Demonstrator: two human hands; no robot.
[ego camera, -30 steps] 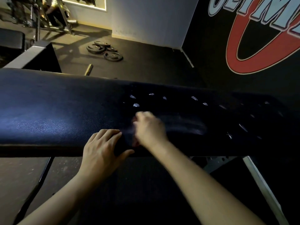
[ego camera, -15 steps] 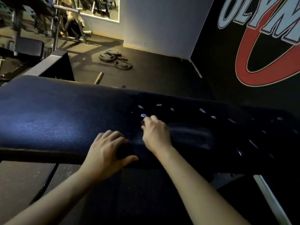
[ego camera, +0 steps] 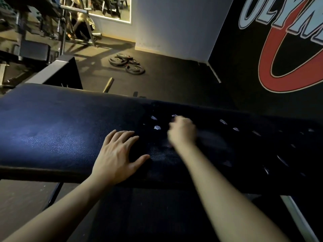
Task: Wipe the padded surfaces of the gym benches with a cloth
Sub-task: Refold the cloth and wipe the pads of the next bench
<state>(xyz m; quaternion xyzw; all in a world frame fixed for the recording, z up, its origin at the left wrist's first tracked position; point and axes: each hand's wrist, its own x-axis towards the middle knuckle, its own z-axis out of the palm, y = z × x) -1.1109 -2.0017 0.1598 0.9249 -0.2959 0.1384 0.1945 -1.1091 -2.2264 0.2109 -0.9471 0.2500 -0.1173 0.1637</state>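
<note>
A long padded bench (ego camera: 52,137) in dark blue vinyl runs across the view. My left hand (ego camera: 117,154) lies flat on the pad near its front edge, fingers straight and spread. My right hand (ego camera: 181,131) is blurred, with its fingers curled, and sits further back on the pad, to the right of the left hand. It grips a dark cloth (ego camera: 215,138) with small pale marks that lies over the right part of the pad. The cloth's edges are hard to tell from the vinyl.
Weight plates (ego camera: 125,63) lie on the black floor beyond the bench, with a short bar (ego camera: 108,84) nearer. Gym machines (ego camera: 35,49) stand at the back left. A black wall with a red and blue logo (ego camera: 288,49) rises on the right. A white frame leg (ego camera: 297,219) runs under the bench.
My right hand has slid away from me across the pad, toward its far side. My left hand's fingers have flattened and spread on the pad.
</note>
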